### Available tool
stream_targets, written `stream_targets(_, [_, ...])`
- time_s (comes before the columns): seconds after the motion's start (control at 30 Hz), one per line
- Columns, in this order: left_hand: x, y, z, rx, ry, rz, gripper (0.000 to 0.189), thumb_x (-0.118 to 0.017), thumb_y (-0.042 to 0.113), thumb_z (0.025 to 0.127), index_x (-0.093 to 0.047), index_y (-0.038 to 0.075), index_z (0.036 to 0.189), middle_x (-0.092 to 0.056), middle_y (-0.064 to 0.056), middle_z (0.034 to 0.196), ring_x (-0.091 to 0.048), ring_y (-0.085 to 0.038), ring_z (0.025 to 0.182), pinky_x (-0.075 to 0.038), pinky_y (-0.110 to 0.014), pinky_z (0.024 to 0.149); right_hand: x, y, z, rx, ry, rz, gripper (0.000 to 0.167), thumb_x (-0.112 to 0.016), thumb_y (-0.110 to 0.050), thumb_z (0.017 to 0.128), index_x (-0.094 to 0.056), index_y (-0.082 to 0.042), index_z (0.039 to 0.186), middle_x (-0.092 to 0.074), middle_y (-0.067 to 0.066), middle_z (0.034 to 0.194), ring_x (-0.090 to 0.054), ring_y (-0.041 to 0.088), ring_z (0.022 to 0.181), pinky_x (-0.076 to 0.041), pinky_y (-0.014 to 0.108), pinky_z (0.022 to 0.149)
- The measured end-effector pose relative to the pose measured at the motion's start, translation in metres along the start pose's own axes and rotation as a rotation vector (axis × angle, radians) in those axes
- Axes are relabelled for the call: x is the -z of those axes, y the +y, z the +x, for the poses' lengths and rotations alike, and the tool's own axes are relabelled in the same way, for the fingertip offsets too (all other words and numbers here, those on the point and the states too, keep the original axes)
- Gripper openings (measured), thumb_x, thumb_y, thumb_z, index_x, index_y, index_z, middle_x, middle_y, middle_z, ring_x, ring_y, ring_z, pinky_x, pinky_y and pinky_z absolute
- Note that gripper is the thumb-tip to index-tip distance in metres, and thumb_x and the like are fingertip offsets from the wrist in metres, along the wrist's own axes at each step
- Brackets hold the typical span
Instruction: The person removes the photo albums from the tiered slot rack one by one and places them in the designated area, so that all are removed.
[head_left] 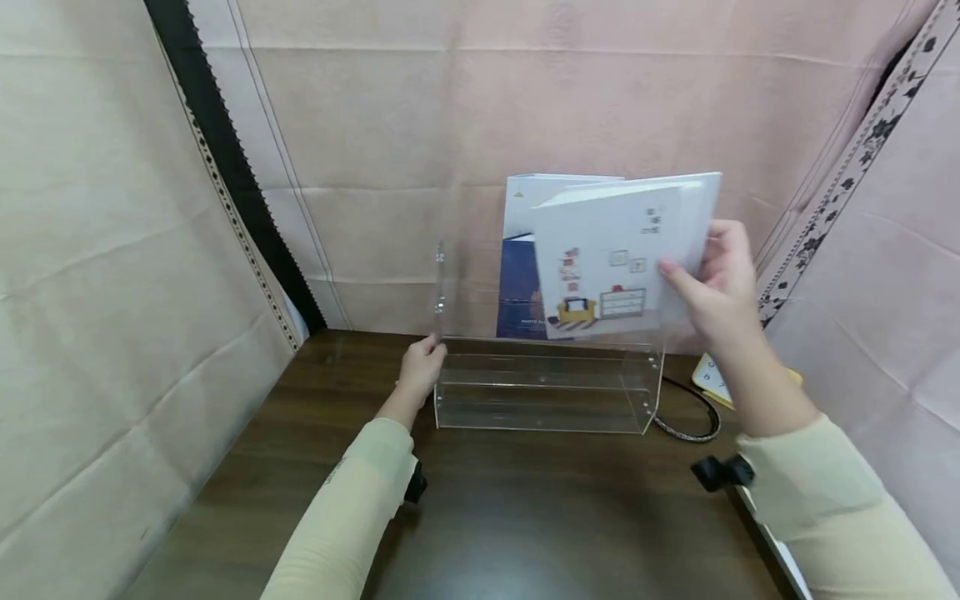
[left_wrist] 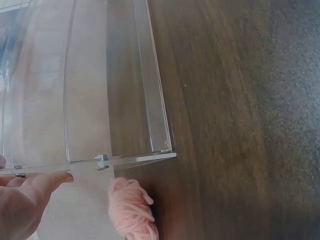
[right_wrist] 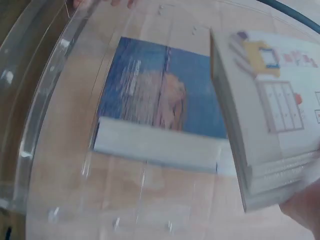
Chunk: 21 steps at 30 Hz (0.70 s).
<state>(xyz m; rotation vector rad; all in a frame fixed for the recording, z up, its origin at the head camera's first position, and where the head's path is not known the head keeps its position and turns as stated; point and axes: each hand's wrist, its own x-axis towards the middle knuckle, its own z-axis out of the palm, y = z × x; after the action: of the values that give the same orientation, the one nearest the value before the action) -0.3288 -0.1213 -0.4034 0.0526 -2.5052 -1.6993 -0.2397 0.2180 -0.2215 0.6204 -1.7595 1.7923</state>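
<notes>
A clear acrylic rack [head_left: 540, 408] with stepped tiers stands on the dark wooden table. At its left side panel, my left hand [head_left: 422, 365] grips the edge; the left wrist view shows the thumb and fingers [left_wrist: 47, 184] at that panel. My right hand [head_left: 723, 283] holds a white booklet [head_left: 600, 250] by its right edge, thumb on the front. Drawings of a yellow armchair and a dresser are on its cover. Behind it, a dark blue photo album [head_left: 519, 287] stands upright in the back of the rack, with a pale upper part [head_left: 525, 200].
Beside the rack's left end lies a ball of pink yarn [left_wrist: 131, 210]. On the right are a dark looped cord [head_left: 705, 433] and a yellow-edged card [head_left: 711, 379]. Pale cloth walls [head_left: 450, 125] enclose the table [head_left: 510, 517] at the back and sides.
</notes>
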Motion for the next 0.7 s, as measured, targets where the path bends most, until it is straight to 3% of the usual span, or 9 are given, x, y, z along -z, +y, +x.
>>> stream_targets(0.1, [0.002,0.000,-0.001,0.004,-0.002,-0.006,0.048,-0.044,0.025,0.095,-0.043,0.011,0.141,-0.037,-0.004,0.146,-0.044,-0.030,0.122,0.009,-0.075,0.093,0.025,-0.003,-0.026,-0.020,0.003,0.072,0.038,-0.058,0.014,0.083,-0.044,-0.004,0.114,-0.062,0.013,0.109,-0.063,0.021,0.093,-0.053,0.027,0.078])
stream_targets(0.2, [0.003,0.001,-0.001,0.002,0.006,-0.006,0.047,-0.044,0.025,0.095,-0.045,0.011,0.140,-0.038,-0.005,0.146,-0.047,-0.030,0.115,0.009,-0.075,0.093,0.051,0.010,-0.062,-0.122,-0.008,0.045,0.037,-0.056,0.016,0.084,-0.044,-0.005,0.112,-0.065,0.006,0.103,-0.065,0.016,0.088,-0.054,0.026,0.072])
stream_targets(0.27, [0.004,0.001,-0.001,-0.001,0.013,-0.005,0.047,-0.045,0.025,0.095,-0.046,0.011,0.139,-0.042,-0.007,0.143,-0.047,-0.030,0.115,0.009,-0.075,0.093,0.067,0.024,-0.090,-0.240,-0.027,-0.024,0.035,-0.057,0.012,0.086,-0.044,-0.007,0.112,-0.066,0.002,0.097,-0.066,0.015,0.082,-0.055,0.028,0.067])
stream_targets(0.37, [0.005,0.002,0.000,-0.008,0.031,-0.003,0.047,-0.045,0.024,0.094,-0.047,0.011,0.139,-0.052,-0.010,0.132,-0.049,-0.029,0.112,0.009,-0.076,0.093,0.087,0.048,-0.133,-0.488,-0.054,-0.176,0.034,-0.057,0.002,0.090,-0.039,-0.001,0.118,-0.065,0.001,0.091,-0.066,0.017,0.074,-0.056,0.034,0.061])
stream_targets(0.47, [0.006,0.002,0.000,-0.005,0.034,-0.010,0.048,-0.044,0.024,0.094,-0.044,0.012,0.141,-0.057,-0.015,0.112,-0.052,-0.031,0.104,0.011,-0.075,0.093,0.099,0.069,-0.169,-0.741,-0.084,-0.317,0.046,-0.057,-0.006,0.092,-0.030,0.008,0.126,-0.062,0.007,0.092,-0.064,0.022,0.074,-0.056,0.039,0.063])
stream_targets(0.53, [0.007,0.002,0.000,-0.002,0.029,-0.011,0.049,-0.044,0.024,0.095,-0.041,0.011,0.142,-0.057,-0.014,0.117,-0.051,-0.030,0.105,0.011,-0.075,0.093,0.105,0.080,-0.186,-0.874,-0.092,-0.376,0.052,-0.057,-0.007,0.091,-0.025,0.011,0.128,-0.060,0.012,0.094,-0.064,0.023,0.074,-0.055,0.039,0.063])
stream_targets(0.63, [0.008,0.003,-0.001,0.005,0.019,-0.015,0.051,-0.043,0.025,0.095,-0.038,0.011,0.144,-0.053,-0.014,0.128,-0.050,-0.029,0.111,0.012,-0.074,0.094,0.112,0.091,-0.202,-1.008,-0.106,-0.441,0.060,-0.058,-0.012,0.091,-0.021,0.013,0.131,-0.058,0.015,0.096,-0.062,0.022,0.075,-0.054,0.035,0.064])
stream_targets(0.7, [0.008,0.003,-0.001,0.010,0.019,-0.015,0.051,-0.043,0.025,0.095,-0.038,0.012,0.144,-0.055,-0.016,0.126,-0.049,-0.029,0.112,0.011,-0.073,0.094,0.117,0.098,-0.207,-1.053,-0.106,-0.477,0.063,-0.058,-0.016,0.091,-0.020,0.016,0.131,-0.057,0.016,0.096,-0.062,0.021,0.074,-0.053,0.034,0.064])
